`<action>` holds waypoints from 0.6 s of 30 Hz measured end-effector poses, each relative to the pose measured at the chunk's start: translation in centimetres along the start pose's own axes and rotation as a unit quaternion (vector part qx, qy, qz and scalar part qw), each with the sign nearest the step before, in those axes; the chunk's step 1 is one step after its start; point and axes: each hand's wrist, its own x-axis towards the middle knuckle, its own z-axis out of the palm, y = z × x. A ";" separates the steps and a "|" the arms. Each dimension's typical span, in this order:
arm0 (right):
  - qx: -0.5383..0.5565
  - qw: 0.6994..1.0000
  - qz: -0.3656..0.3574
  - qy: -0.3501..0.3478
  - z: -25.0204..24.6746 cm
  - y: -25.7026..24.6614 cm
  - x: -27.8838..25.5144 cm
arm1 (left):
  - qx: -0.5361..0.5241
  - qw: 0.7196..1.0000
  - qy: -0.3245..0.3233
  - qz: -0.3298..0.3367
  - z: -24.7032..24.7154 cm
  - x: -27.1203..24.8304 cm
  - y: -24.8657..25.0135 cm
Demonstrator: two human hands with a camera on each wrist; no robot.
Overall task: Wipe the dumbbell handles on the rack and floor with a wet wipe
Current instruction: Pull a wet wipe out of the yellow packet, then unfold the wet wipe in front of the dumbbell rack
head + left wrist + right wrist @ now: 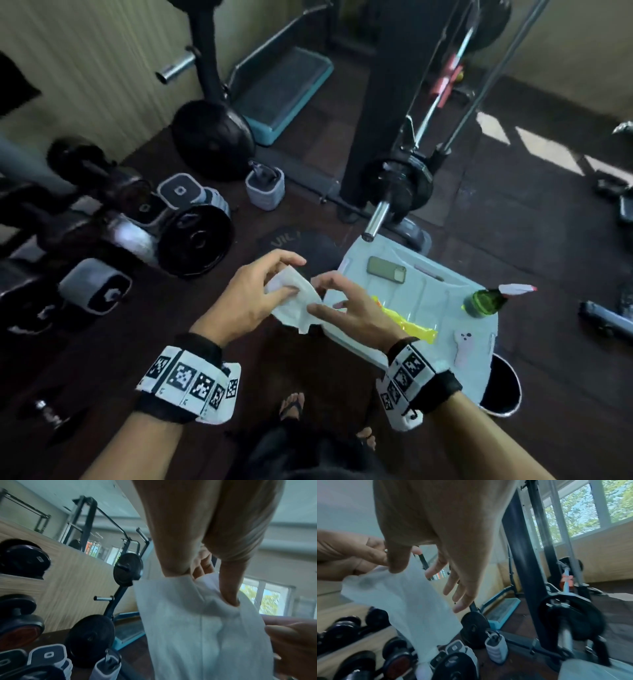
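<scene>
unfolding the wet wipe [295,303] between both hands above the floor, i pinch one end in my left hand [251,297] and its edge with my right hand [346,308]; best to open it flat before reaching the dumbbells [113,219] at left.

The head view looks steeply down from above at both forearms, the dark floor [513,219] and a pale plastic bench [428,294]. Each wrist view sits very close behind its own fingers, aimed low across the room and tilted upward. All three share the white crumpled wet wipe [294,305] and the grey cloth-wrapped weight with a metal ring [265,186].
</scene>
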 end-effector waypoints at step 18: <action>0.329 0.940 -0.022 -0.084 2.3 -11.8 6.5 | -0.287 0.899 0.323 -0.073 -6.6 -5.3 1.5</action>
